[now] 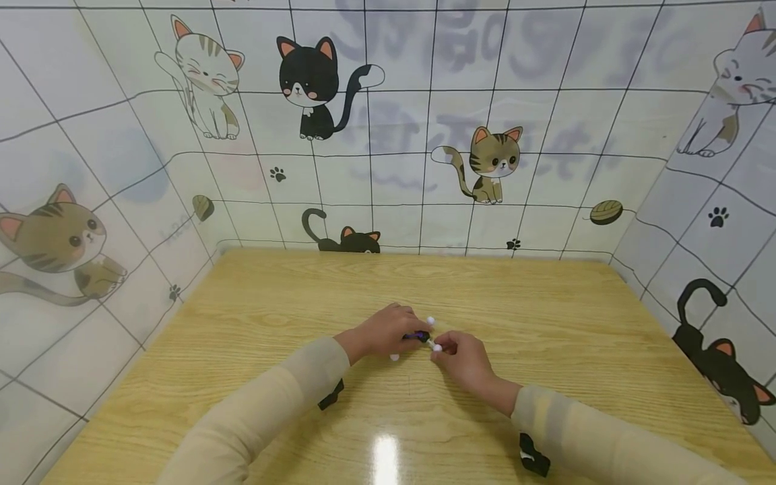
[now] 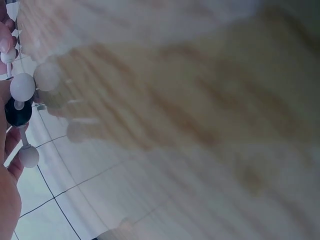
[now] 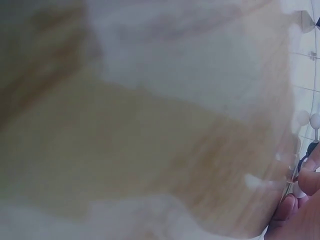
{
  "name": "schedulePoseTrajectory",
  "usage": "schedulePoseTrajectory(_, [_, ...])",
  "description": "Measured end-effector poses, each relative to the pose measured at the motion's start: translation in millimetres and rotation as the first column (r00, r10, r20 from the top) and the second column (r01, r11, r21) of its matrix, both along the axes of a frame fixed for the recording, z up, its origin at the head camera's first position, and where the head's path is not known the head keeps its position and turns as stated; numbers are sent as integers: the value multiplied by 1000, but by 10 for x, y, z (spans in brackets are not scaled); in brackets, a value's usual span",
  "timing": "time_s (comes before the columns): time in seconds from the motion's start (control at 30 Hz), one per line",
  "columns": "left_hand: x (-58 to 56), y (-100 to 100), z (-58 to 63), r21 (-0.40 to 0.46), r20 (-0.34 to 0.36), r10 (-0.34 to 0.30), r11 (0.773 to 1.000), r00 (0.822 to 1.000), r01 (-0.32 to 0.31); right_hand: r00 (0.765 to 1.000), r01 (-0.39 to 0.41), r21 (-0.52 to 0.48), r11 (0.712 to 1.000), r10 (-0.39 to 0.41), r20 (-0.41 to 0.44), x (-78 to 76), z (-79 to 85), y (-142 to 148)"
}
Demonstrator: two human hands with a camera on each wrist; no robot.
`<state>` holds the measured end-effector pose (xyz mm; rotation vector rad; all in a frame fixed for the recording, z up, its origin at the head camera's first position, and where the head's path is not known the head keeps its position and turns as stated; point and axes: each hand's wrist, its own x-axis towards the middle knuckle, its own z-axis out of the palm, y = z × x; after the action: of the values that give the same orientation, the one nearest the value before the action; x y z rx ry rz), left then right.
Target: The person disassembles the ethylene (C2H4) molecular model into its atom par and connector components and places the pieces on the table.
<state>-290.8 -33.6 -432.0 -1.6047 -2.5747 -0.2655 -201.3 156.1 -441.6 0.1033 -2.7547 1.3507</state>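
Note:
A small ball-and-stick model is held between both hands over the table. Its centre is a black ball (image 2: 18,114), and short pale sticks join it to white balls (image 2: 28,156). My left hand (image 1: 388,330) grips the model around the dark centre, which shows a purple patch in the head view. From the right, my right hand (image 1: 467,360) pinches one white ball (image 1: 437,347) between thumb and fingertips, at the end of its stick. Another white ball (image 1: 431,320) sticks out beyond the left fingertips, and one more (image 1: 395,357) shows below that hand.
The wood-grain table (image 1: 291,289) has a glossy top that reflects light near its front. White tiled-pattern sheets with cartoon cats (image 1: 312,87) enclose the back and both sides. Black wrist devices (image 1: 533,457) hang under both sleeves.

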Motion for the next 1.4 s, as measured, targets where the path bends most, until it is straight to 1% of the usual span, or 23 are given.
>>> schedulePoseTrajectory(0.2, [7, 23, -9, 37, 16, 4, 999, 1000, -5, 1000, 24, -16, 1000, -24, -1, -7, -15, 19])
schedulePoseTrajectory(0.33, [2, 38, -22, 84, 62, 4, 996, 998, -9, 999, 35, -38, 999, -36, -13, -21, -19, 28])
schedulePoseTrajectory(0.43, [11, 45, -22, 109, 101, 27, 993, 994, -38, 999, 41, -67, 997, -43, -21, -31, -6, 34])
schedulePoseTrajectory(0.53, [35, 47, -12, 130, 145, 53, 989, 988, -72, 999, 49, -94, 994, -51, -19, -40, 7, 38])
schedulePoseTrajectory(0.63, [59, 49, -12, 157, 201, 73, 982, 977, -105, 998, 50, -103, 993, -53, -20, -51, 12, 42])
schedulePoseTrajectory(0.77, [81, 51, -34, 198, 252, 91, 970, 963, -143, 998, 57, -123, 991, -59, -18, -72, 31, 44])
schedulePoseTrajectory(0.9, [107, 48, -47, 233, 255, 92, 960, 962, -154, 998, 64, -156, 986, -66, -8, -93, 57, 47])
schedulePoseTrajectory(1.0, [130, 53, -37, 242, 261, 100, 956, 960, -166, 998, 57, -171, 984, -59, -8, -94, 78, 57])
schedulePoseTrajectory(1.17, [169, 73, -4, 239, 310, 131, 948, 942, -211, 999, 50, -185, 981, -53, -10, -86, 112, 67])
schedulePoseTrajectory(1.23, [188, 80, 10, 235, 300, 152, 945, 942, -228, 999, 51, -196, 979, -53, -8, -79, 125, 68])
schedulePoseTrajectory(1.4, [243, 90, 35, 250, 231, 188, 937, 955, -245, 999, 47, -211, 976, -49, -3, -76, 140, 69])
